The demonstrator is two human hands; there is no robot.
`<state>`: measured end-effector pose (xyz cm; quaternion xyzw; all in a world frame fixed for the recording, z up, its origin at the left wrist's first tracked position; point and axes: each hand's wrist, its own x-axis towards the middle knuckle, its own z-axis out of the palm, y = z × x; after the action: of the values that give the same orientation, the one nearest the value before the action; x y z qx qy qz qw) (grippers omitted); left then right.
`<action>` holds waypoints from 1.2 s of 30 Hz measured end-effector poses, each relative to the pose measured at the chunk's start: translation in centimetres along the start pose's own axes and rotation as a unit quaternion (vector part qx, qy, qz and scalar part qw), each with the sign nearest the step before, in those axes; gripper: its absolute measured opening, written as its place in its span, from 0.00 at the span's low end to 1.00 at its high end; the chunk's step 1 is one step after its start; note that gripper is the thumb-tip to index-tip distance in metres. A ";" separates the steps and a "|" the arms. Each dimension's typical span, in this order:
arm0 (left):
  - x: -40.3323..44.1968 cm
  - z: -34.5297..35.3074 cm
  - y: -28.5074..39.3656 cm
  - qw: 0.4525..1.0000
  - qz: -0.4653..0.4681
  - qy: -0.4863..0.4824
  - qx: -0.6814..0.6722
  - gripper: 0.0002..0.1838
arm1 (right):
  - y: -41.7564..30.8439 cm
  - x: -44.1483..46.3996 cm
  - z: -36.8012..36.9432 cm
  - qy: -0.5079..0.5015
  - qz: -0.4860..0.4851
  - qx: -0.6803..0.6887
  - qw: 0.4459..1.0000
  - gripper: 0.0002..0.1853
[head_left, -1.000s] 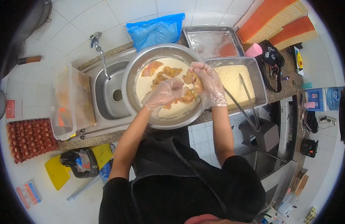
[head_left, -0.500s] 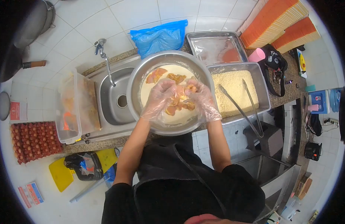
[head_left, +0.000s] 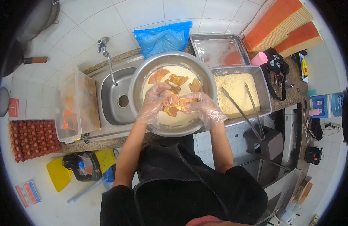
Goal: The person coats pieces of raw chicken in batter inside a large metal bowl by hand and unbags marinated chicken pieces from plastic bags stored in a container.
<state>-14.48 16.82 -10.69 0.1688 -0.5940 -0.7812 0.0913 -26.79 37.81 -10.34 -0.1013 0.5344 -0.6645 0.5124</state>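
A large steel bowl (head_left: 135, 88) holds cream-coloured flour (head_left: 181, 71) with several raw meat pieces on it. Both my hands wear clear plastic gloves. Over the bowl's middle, my left hand (head_left: 155, 102) grips the left side of a meat piece (head_left: 175, 101). The fingers of my right hand (head_left: 205, 107) pinch the right side of the same piece. One separate meat piece (head_left: 196, 85) lies near the bowl's right side, above my right hand. Other pieces (head_left: 158, 76) lie toward the far rim.
Right of the bowl, a grey tub (head_left: 265, 86) of crumbs has tongs (head_left: 243, 113) across its near edge. Behind stand a metal tray (head_left: 219, 51) and a blue bag (head_left: 164, 37). Left are a sink (head_left: 119, 84), a plastic bin (head_left: 78, 105) and egg trays (head_left: 33, 139).
My hands have moved a little apart, and the meat now stretches between them. A piece that my right hand held a second ago now lies at the bowl's right side.
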 end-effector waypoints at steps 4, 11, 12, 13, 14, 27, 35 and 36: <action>1.1 -2.7 -1.1 0.991 -0.011 -0.029 0.130 0.14 | 0.7 1.1 -0.4 0.089 0.038 -0.047 0.994 0.21; -1.5 -6.5 1.8 0.962 0.016 0.085 0.260 0.24 | -2.2 3.8 0.4 0.120 -0.046 -0.046 0.991 0.15; -2.2 -6.9 2.2 0.961 0.013 0.090 0.262 0.24 | -2.1 5.4 -0.2 0.112 -0.071 -0.033 0.991 0.15; -3.0 -7.1 2.9 0.960 0.010 0.096 0.263 0.24 | -1.9 7.5 -1.4 0.103 -0.096 -0.020 0.990 0.15; -3.8 -7.4 3.5 0.959 0.006 0.101 0.265 0.24 | -1.7 9.2 -2.4 0.096 -0.120 -0.007 0.988 0.15; -21.7 -18.1 9.1 0.939 0.035 0.329 0.094 0.16 | -5.7 7.4 6.8 0.185 -0.222 -0.588 0.755 0.16; -29.9 -31.4 12.5 0.833 0.040 0.512 0.209 0.16 | -4.8 8.9 35.6 -0.117 -0.189 -0.467 0.856 0.12; -30.1 -32.5 14.8 0.800 0.002 0.530 0.282 0.16 | -4.2 10.3 39.0 -0.171 -0.202 -0.487 0.832 0.12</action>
<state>24.64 -6.16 0.47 0.5737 -0.6473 -0.3675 0.3419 -7.29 5.62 4.77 -0.5556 0.6602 -0.3792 0.3342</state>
